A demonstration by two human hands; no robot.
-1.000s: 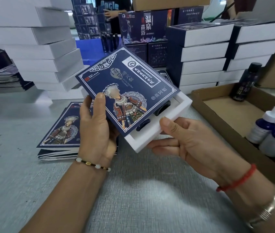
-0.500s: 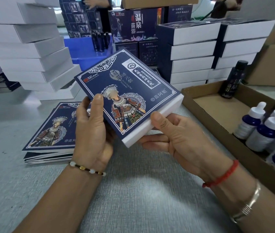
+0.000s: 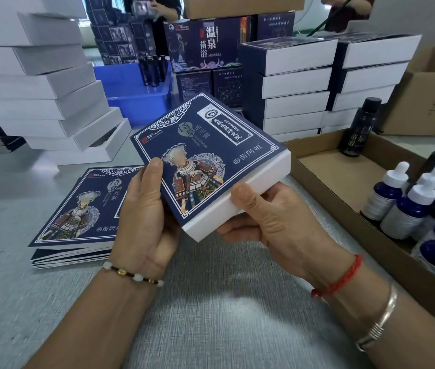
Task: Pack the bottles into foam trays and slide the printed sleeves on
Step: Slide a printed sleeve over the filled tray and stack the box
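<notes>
A dark blue printed sleeve (image 3: 205,147) with a costumed figure covers a white tray (image 3: 243,201), held tilted above the grey table. Only the tray's white side shows; its contents are hidden. My left hand (image 3: 144,222) grips the sleeve's near left edge, thumb on top. My right hand (image 3: 269,222) holds the tray's white side, thumb on the upper edge and fingers underneath. A stack of flat printed sleeves (image 3: 78,217) lies on the table to the left. Blue dropper bottles (image 3: 407,206) with white caps stand in a cardboard tray (image 3: 325,187) at the right.
Stacks of white boxes (image 3: 40,83) rise at the back left. Sleeved finished boxes (image 3: 293,83) are piled at the back right. A tall dark bottle (image 3: 360,129) stands in the cardboard tray. A blue bin (image 3: 136,94) and dark printed cartons (image 3: 205,49) sit behind. Another person works in the background.
The white tray has slid fully into the sleeve, hiding the bottles that showed a second ago. Both hands still hold the box, now a little to the right.
</notes>
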